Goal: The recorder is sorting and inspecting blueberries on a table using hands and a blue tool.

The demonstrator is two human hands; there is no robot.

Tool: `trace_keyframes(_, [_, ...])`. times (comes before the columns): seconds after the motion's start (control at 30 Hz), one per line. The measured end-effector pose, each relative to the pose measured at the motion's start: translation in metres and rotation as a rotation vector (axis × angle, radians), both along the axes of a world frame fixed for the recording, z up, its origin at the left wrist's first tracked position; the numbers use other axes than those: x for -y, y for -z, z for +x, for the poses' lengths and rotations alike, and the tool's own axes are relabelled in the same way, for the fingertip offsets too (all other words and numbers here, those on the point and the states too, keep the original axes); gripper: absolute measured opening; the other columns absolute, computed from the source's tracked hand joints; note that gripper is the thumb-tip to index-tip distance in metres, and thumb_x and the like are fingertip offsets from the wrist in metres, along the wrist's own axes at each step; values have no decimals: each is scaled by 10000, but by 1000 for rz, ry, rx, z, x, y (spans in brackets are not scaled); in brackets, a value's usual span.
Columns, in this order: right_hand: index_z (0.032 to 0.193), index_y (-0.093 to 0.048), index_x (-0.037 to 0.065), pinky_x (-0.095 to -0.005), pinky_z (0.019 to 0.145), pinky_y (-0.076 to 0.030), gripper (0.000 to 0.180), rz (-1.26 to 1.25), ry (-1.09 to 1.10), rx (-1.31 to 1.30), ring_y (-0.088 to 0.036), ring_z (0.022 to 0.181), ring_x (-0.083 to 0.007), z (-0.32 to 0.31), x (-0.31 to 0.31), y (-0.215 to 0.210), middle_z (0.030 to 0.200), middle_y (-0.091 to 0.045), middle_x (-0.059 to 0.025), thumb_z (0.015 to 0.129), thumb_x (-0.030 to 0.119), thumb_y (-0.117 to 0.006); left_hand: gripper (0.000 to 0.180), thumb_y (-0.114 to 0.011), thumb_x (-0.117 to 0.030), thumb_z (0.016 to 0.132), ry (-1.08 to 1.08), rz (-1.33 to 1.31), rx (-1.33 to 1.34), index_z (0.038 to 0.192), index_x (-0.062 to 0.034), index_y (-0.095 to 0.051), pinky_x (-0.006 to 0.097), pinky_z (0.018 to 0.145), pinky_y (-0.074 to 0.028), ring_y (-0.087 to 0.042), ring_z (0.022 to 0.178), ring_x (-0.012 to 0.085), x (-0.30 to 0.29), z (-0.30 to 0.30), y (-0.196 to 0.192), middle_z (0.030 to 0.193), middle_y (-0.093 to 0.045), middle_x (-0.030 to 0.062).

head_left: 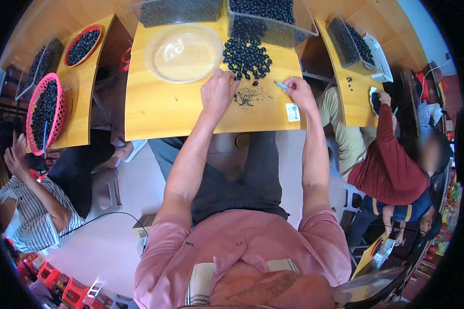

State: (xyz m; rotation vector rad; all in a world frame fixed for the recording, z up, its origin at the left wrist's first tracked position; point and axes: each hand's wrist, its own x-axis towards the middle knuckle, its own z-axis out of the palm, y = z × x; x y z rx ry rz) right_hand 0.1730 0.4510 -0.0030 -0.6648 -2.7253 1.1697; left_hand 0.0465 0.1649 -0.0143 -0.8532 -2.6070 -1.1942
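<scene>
My left hand (219,93) is closed in a pinch at the near-left edge of a loose pile of small black round pieces (245,56), like beads or berries. One black piece (236,79) shows at its fingertips. My right hand (300,93), right of the pile, is closed on a thin light-blue tool (280,84) whose tip points left; its kind is not clear. Dark crumbs (248,97) lie scattered on the yellow table (170,110) between my hands. A round, clear plastic basin (183,54) stands at the left, with no black pieces visible in it.
Behind the pile stands a clear bin (268,23) of black pieces, beside another bin (178,11). A white label (292,112) lies near the front edge. Co-workers sit at side tables, with a pink basket (56,110) on the left and a bin (350,46) on the right.
</scene>
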Motion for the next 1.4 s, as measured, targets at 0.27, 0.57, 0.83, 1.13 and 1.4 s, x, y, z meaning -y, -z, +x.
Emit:
trace_keyframes(0.27, [976,-722,4,-312,779,-498,142,65,61,-34,-604,836,-165,4,26,-10,925,-635,-74,847,36,-770,226,-795,-256,841,21,82,71,1011,-115,-745,425,731,-559,-713,855,286,7,-3,0,943,-703,75])
trace_keyframes(0.57, [982,-725,42,-383,791,-509,161,298,-14,-258,-639,891,-295,-5,56,8,932,-651,-109,833,75,-777,196,-804,-173,846,15,298,272,1000,-92,-712,391,662,-561,-717,707,262,7,-4,5,774,-729,76])
trace_keyframes(0.83, [990,-733,85,-425,884,-448,258,529,-36,-478,-631,988,-289,3,75,-5,985,-671,-72,781,197,-835,180,-760,-97,866,68,370,290,1038,-50,-732,309,675,-536,-669,701,140,7,-12,14,779,-706,55])
trace_keyframes(1.13, [975,-740,89,-422,922,-443,238,438,-43,-472,-623,1013,-283,7,59,7,1009,-671,-56,783,202,-824,194,-747,-49,903,18,375,363,1093,-10,-750,248,705,-518,-623,736,84,6,-6,12,852,-714,26])
trace_keyframes(1.4, [1026,-683,90,-442,839,-491,179,534,-42,-552,-655,960,-316,9,59,11,978,-695,-95,863,120,-748,189,-781,-69,903,71,458,294,1080,-4,-771,253,680,-512,-616,721,95,3,-1,11,869,-723,53])
